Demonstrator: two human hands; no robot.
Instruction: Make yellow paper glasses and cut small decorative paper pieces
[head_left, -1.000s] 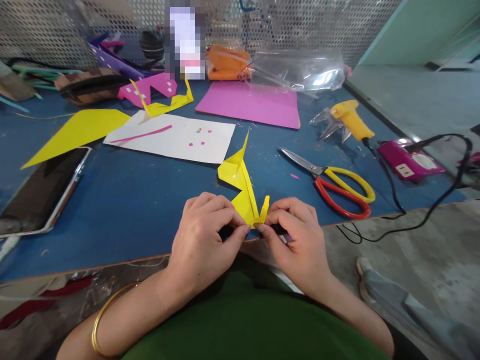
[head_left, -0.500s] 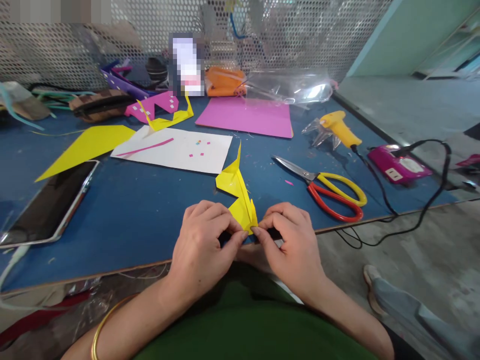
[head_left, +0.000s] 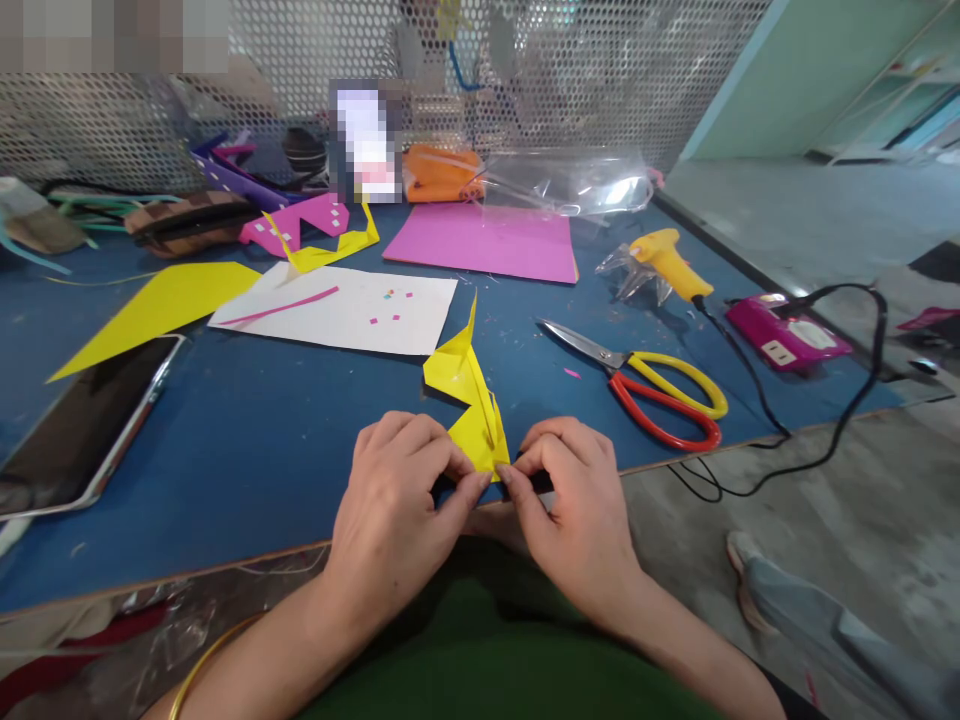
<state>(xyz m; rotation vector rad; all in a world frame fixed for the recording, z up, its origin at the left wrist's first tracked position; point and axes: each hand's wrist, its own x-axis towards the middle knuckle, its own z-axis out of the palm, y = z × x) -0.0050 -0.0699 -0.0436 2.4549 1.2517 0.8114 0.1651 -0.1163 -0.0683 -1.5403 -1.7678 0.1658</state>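
Paper (head_left: 474, 432), yellow and folded, runs in between my left hand (head_left: 397, 495) and right hand (head_left: 576, 500), which partly cover its near end — how the crease lies there I can't make out. Both hands pinch that end, thumb against forefinger, close together by the near edge of the blue table (head_left: 225, 500); the rest stretches away beyond them. Far left, a dark-screened phone (head_left: 86, 425) is cut off.
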